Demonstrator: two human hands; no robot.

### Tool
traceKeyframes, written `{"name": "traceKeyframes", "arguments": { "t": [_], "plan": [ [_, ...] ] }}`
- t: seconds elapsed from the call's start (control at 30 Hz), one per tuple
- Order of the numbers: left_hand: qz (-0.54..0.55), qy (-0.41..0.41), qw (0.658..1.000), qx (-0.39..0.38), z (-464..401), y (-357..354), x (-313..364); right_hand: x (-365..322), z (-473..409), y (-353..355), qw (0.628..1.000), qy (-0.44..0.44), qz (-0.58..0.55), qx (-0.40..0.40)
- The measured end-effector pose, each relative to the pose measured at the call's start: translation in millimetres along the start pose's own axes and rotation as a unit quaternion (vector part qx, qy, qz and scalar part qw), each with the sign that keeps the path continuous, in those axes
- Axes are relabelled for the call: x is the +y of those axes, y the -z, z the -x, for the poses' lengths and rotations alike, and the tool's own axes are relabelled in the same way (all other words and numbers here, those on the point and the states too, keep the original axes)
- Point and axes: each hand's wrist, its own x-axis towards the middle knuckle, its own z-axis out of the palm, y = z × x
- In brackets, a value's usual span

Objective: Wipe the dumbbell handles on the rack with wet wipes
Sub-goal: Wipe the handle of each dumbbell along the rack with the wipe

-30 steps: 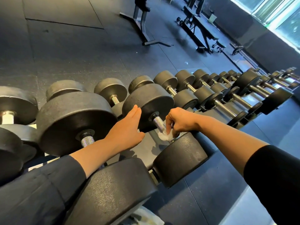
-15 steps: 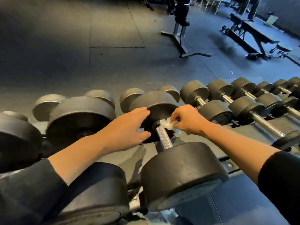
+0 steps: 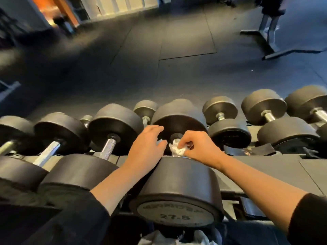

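Observation:
A black dumbbell marked 27.5 (image 3: 178, 184) lies on the rack (image 3: 265, 165) straight in front of me, its near head large in view. My right hand (image 3: 198, 147) pinches a crumpled white wet wipe (image 3: 177, 150) against the dumbbell's metal handle (image 3: 175, 138), close to the far head. My left hand (image 3: 146, 147) rests with fairly straight fingers on the far head's left edge, beside the handle. Most of the handle is hidden by the wipe and my hands.
More black dumbbells (image 3: 113, 128) with knurled chrome handles line the rack to the left and right (image 3: 265, 110). White cloth or wipes (image 3: 177, 238) show at the bottom edge. Beyond the rack lies dark rubber flooring and a metal machine base (image 3: 276, 45).
My view has swung left and down, bringing the 27.5 dumbbell to the centre. My right hand has slid the wipe along the handle; my left hand stays on the far head.

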Motion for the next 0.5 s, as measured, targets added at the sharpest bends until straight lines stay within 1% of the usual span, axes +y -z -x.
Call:
{"name": "traceKeyframes", "arguments": {
  "t": [0.07,0.13,0.2,0.23,0.3,0.37,0.4,0.43,0.5],
  "plan": [
    [0.007,0.018,1.000,0.012,3,0,7,0,6,3,0.998,0.029,-0.041,-0.030],
    [0.007,0.032,0.999,0.021,5,-1,14,1,12,4,0.993,0.032,-0.092,-0.067],
    [0.005,0.040,0.999,0.023,6,-2,22,4,16,5,0.989,0.028,-0.114,-0.090],
    [0.007,0.041,0.999,0.019,7,-3,25,6,18,5,0.990,0.030,-0.111,-0.085],
    [0.023,0.048,0.999,0.007,10,-5,29,13,20,8,0.994,0.025,-0.100,-0.038],
    [0.054,0.068,0.996,0.008,12,-6,30,21,21,15,0.995,-0.027,-0.092,0.019],
    [0.066,0.080,0.995,0.014,12,-7,29,26,23,18,0.994,-0.056,-0.087,0.035],
    [0.070,0.088,0.993,0.020,12,-7,29,32,24,18,0.993,-0.081,-0.076,0.041],
    [0.060,0.091,0.994,0.027,12,-9,30,41,25,14,0.994,-0.104,-0.032,0.016]
  ]
}}
